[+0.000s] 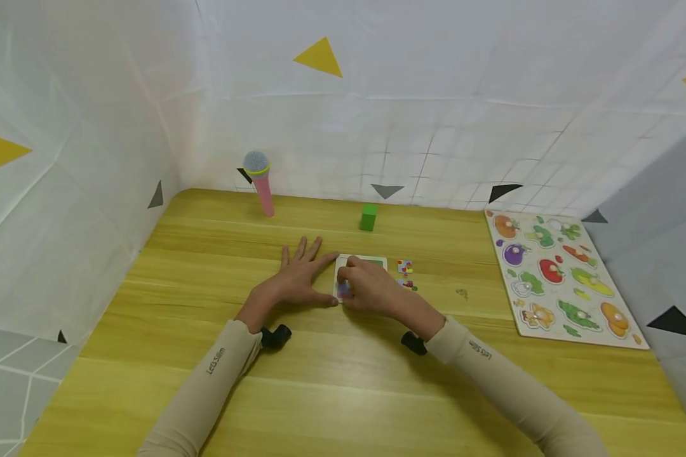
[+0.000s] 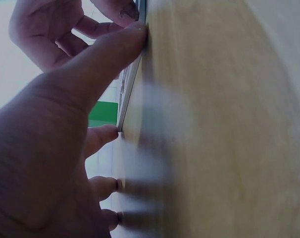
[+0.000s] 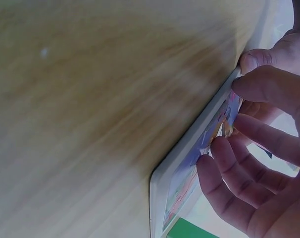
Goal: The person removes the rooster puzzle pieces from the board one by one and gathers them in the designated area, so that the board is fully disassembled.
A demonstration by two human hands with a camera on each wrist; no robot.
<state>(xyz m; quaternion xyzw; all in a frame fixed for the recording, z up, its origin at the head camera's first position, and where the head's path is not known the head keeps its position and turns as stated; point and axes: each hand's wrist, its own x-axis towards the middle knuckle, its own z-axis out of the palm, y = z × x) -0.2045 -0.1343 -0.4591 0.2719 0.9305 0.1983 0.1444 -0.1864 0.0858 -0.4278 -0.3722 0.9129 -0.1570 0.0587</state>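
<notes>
A small jigsaw puzzle in a white-framed tray [image 1: 386, 263] lies flat on the table. My left hand [image 1: 297, 279] has its fingers spread; thumb and index fingertips touch the tray's left edge, and the other fingertips rest on the table. My right hand [image 1: 371, 289] is bent over the tray's left part, thumb and fingertips gathered at a puzzle piece [image 3: 223, 130] that they mostly hide. Part of the coloured picture [image 3: 177, 181] shows beside the fingers in the right wrist view. Two loose puzzle pieces, one farther [image 1: 404, 266] and one nearer [image 1: 406, 283], lie just right of the tray.
A green block [image 1: 368, 217] stands behind the tray. The pink toy microphone [image 1: 263, 184] is at the back left. On the right lies a vegetable peg board [image 1: 560, 279]. White sheeting [image 1: 320, 139] closes off the table's back and sides.
</notes>
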